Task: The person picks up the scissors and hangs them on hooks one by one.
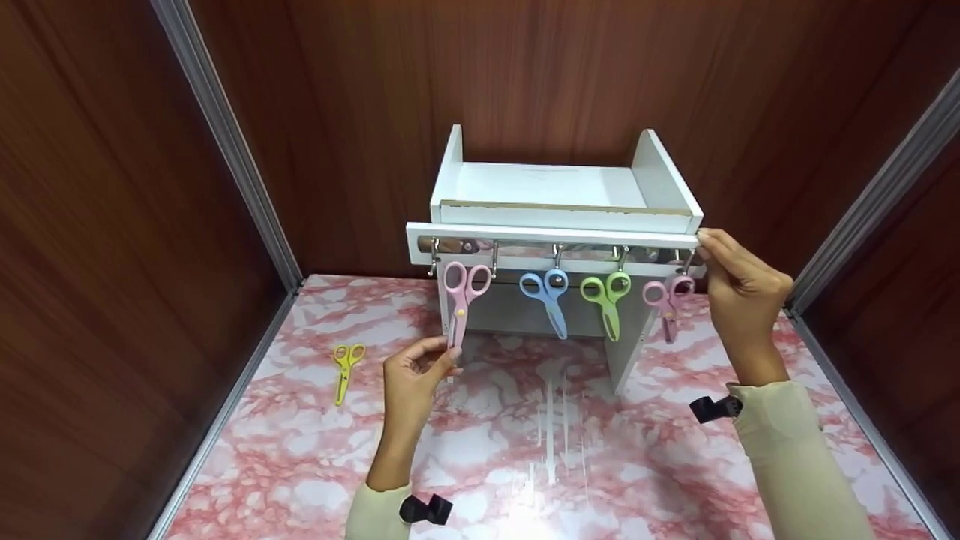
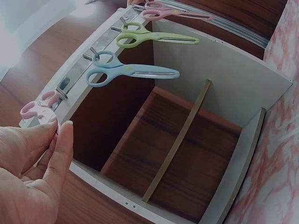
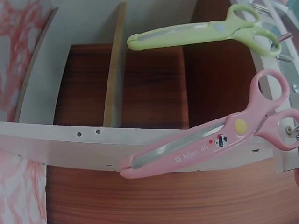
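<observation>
My left hand (image 1: 416,375) pinches a pair of pink scissors (image 1: 459,300) by the blade end, handles up, in front of the left hooks of a white hook rail (image 1: 517,231). In the left wrist view, the handles of these pink scissors (image 2: 39,108) overlap the rail near a hook. My right hand (image 1: 746,281) grips the rail's right end between thumb and fingers. From the rail hang blue scissors (image 1: 546,300), green scissors (image 1: 609,304) and a second pair of pink scissors (image 1: 667,307), which shows "happy day" lettering in the right wrist view.
Yellow scissors (image 1: 343,373) lie on the marbled pink and white tabletop (image 1: 300,457), left of my left hand. Behind the rail stands a white shelf unit (image 1: 555,184) with raised sides and an open front. Brown wood-look panels (image 1: 540,75) enclose the table.
</observation>
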`<action>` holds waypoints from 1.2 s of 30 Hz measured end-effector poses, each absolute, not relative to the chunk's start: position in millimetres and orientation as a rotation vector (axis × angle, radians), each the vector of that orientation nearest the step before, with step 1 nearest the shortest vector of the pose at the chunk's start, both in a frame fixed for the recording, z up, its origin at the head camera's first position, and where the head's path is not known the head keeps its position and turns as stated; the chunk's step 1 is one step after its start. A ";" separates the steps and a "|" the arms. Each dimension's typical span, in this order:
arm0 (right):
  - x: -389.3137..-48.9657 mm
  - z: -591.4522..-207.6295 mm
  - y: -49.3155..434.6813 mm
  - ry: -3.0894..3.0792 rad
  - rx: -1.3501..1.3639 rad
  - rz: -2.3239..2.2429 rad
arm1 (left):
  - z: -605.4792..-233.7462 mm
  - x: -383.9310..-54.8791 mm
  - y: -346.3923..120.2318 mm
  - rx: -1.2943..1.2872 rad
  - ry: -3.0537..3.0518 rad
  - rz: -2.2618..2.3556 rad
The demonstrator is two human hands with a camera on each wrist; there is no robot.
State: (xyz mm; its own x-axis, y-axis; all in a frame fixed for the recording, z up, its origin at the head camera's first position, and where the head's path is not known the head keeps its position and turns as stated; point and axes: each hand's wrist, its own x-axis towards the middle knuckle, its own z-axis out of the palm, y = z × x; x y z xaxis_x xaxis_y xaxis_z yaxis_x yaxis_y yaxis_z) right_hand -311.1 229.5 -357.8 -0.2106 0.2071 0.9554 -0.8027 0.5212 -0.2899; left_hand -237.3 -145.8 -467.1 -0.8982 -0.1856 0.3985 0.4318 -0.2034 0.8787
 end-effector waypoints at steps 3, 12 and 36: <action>-311.4 -358.0 229.1 -1.505 0.538 1.015 | -467.4 -237.3 -145.7 -0.297 -1.685 -2.134; -313.3 -359.1 229.8 -1.497 0.528 1.007 | -465.5 -236.0 -144.6 -0.315 -1.678 -2.142; -310.1 -357.0 227.7 -1.513 0.528 0.988 | -471.8 -237.7 -139.2 -0.321 -1.708 -2.146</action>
State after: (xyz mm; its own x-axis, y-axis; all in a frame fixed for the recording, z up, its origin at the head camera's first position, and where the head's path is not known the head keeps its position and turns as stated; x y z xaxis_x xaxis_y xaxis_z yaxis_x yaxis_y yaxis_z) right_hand -310.1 227.7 -357.0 -0.2042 0.2049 0.9572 -0.7938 0.5376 -0.2844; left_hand -237.7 -139.2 -471.8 -0.9027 -0.1498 0.4035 0.4268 -0.1907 0.8840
